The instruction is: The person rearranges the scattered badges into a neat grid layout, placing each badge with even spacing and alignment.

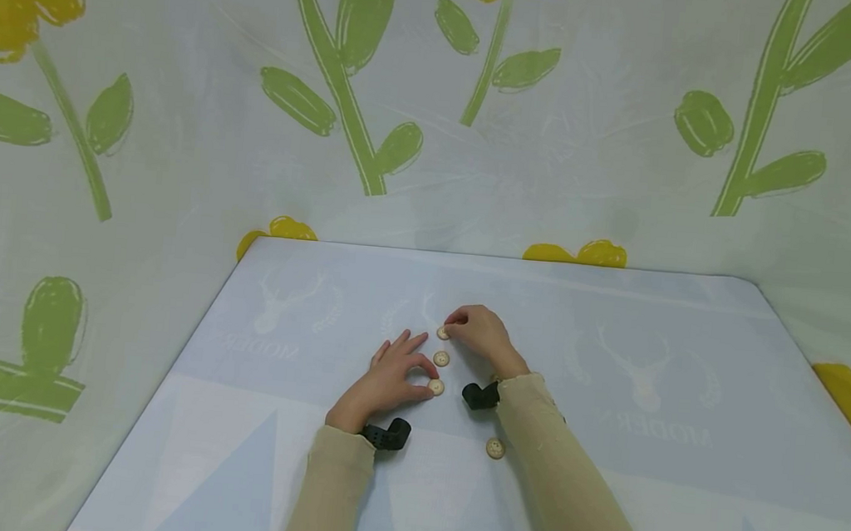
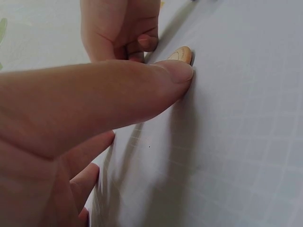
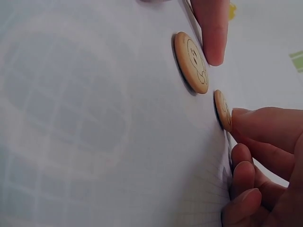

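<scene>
one round tan disc (image 1: 436, 387) pinched by left hand (image 1: 383, 383) fingers; far disc (image 1: 443, 332) pinched by right hand (image 1: 483, 333) fingers; middle disc (image 1: 441, 358) between, fourth disc (image 1: 495, 448) near right on counter (image 1: 650, 466).

Disc (image 2: 182, 53) partly hidden behind left hand (image 2: 90, 101), farthest disc (image 1: 442, 333) partly covered by right hand (image 1: 482, 335), sleeves (image 1: 335, 492) and counter (image 1: 220, 491) cut off below.

Pale table (image 1: 571, 510), deer-head prints (image 1: 645, 381); four tan discs (image 1: 441, 358) on top, three lined up.
</scene>
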`<state>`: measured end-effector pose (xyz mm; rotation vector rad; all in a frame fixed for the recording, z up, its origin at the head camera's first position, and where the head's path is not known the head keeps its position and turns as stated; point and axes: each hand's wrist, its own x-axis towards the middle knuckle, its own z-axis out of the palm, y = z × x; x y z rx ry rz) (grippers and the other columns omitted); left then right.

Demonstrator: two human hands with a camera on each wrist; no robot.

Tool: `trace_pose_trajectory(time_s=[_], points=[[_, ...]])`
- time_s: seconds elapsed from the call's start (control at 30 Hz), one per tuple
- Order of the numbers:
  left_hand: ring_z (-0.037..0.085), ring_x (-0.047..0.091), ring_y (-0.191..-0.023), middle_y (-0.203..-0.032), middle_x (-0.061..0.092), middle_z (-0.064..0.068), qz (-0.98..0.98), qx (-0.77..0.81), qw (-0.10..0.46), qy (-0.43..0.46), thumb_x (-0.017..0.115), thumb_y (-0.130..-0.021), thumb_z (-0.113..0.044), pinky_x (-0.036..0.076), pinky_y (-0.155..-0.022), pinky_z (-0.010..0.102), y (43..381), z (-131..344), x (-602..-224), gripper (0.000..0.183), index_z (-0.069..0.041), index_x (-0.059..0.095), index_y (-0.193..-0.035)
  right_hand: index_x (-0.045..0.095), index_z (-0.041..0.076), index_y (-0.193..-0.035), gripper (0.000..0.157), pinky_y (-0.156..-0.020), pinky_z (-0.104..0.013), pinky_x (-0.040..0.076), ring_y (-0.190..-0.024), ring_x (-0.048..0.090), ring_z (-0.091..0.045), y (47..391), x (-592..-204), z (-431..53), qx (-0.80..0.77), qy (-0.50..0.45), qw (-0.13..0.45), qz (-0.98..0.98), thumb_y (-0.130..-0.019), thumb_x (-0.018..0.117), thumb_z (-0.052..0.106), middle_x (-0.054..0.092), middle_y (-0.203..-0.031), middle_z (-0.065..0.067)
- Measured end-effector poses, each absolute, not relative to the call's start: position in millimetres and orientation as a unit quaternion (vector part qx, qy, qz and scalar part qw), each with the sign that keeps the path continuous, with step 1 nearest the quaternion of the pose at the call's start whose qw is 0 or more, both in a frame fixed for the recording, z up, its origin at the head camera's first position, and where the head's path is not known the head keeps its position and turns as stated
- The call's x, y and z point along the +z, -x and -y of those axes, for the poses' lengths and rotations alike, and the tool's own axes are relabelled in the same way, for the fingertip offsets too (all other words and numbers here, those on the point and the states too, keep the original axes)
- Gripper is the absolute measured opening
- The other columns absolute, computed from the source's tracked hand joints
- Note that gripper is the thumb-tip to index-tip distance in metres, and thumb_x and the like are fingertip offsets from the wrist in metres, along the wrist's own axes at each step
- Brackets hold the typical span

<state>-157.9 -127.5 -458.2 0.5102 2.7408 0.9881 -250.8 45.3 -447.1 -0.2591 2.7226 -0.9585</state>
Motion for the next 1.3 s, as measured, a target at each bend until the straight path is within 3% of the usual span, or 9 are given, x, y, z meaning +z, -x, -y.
trace_pose_trajectory(time_s=[0.2,0.47,1.0,1.3], points=[[0.025,0.005,-0.135,-0.145,0.025,0.004,-0.923,0.33,0.096,-0.17,0.07,-0.075,-0.029,0.0,-0.104,0.049,157,126,-457,0.014,-0.026,0.063,-0.086,0.066,0.016,-0.093,0.017,-0.081,-0.036,0.041,-0.088,0.052,-0.018,250,-448,-51,-0.365,0.083,0.135,-0.917,-0.083,0.059,0.027,0.061,-0.095,0.001],[0.024,0.005,-0.135,-0.144,0.026,0.003,-0.929,0.319,0.092,-0.164,0.07,-0.075,-0.029,0.0,-0.104,0.048,159,127,-459,0.013,-0.027,0.062,-0.085,0.062,0.016,-0.106,0.023,-0.07,-0.03,0.045,-0.083,0.054,-0.018,248,-439,-60,-0.452,0.075,0.13,-0.879,-0.087,0.055,0.028,0.059,-0.099,0.001],[0.025,0.007,-0.135,-0.144,0.027,0.004,-0.93,0.315,0.083,-0.168,0.069,-0.075,-0.03,0.002,-0.104,0.048,159,126,-460,0.013,-0.028,0.062,-0.085,0.061,0.013,-0.108,0.025,-0.082,-0.036,0.042,-0.091,0.052,-0.018,223,-419,-102,-0.378,0.154,0.101,-0.907,-0.088,0.055,0.026,0.06,-0.099,0.0],[0.023,0.006,-0.135,-0.145,0.025,0.003,-0.929,0.32,0.085,-0.169,0.069,-0.075,-0.03,0.001,-0.104,0.046,159,126,-461,0.013,-0.027,0.062,-0.085,0.06,0.014,-0.109,0.025,-0.081,-0.037,0.042,-0.092,0.051,-0.019,213,-422,-127,-0.36,0.13,0.114,-0.917,-0.088,0.056,0.028,0.059,-0.1,-0.001]])
